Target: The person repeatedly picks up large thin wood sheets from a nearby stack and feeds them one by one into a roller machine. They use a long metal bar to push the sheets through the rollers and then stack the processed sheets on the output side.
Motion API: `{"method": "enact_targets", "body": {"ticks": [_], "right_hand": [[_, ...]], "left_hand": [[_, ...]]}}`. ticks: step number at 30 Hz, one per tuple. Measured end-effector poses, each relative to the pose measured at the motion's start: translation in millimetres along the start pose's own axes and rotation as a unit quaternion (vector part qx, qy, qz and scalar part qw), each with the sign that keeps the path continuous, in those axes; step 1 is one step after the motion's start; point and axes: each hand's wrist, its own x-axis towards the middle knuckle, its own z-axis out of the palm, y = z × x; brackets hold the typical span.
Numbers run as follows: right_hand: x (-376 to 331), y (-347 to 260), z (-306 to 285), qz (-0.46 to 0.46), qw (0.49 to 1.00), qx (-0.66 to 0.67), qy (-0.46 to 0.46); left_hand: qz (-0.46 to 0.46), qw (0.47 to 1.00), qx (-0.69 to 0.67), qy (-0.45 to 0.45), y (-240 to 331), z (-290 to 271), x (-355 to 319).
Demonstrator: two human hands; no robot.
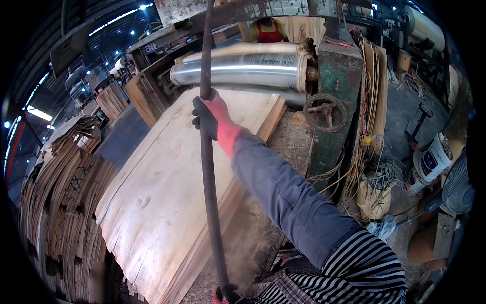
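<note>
My right hand point(211, 119), in a red and black glove on a grey sleeve, is shut around a long dark rod point(207, 192) that runs almost upright through the middle of the view. Only part of my left hand point(226, 294), also gloved, shows at the bottom edge, where it grips the rod's lower end. The rod's top goes up past a rusty metal beam point(253, 10). Behind the rod lies a tall stack of pale wood veneer sheets point(162, 197).
A roller machine with a shiny steel roller point(243, 68) and a rusty handwheel point(326, 111) stands behind the stack. Another person in red point(268, 31) is beyond it. Rough veneer piles point(61, 202) fill the left. A white bucket point(433, 162), a fan point(458, 187) and tangled wire point(377, 175) sit at right.
</note>
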Motion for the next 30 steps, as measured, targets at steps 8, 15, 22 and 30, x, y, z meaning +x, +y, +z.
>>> {"method": "enact_targets", "body": {"ticks": [8, 15, 22, 30], "right_hand": [[-0.9, -0.8, 0.1, 0.001, 1.000, -0.004, 0.008], [1.3, 1.9, -1.0, 0.002, 1.000, 0.005, 0.002], [1.0, 1.8, -0.3, 0.003, 1.000, 0.003, 0.005], [0.2, 1.9, 0.1, -0.002, 1.000, 0.007, 0.004]], "left_hand": [[0.003, 1.000, 0.004, -0.002, 1.9, 1.9, 1.1], [0.007, 1.000, 0.009, 0.002, 4.1, 1.9, 0.6], [0.011, 1.000, 0.018, 0.004, 9.2, 3.0, 0.6], [0.018, 0.999, 0.034, 0.012, 17.0, 4.2, -0.6]]}}
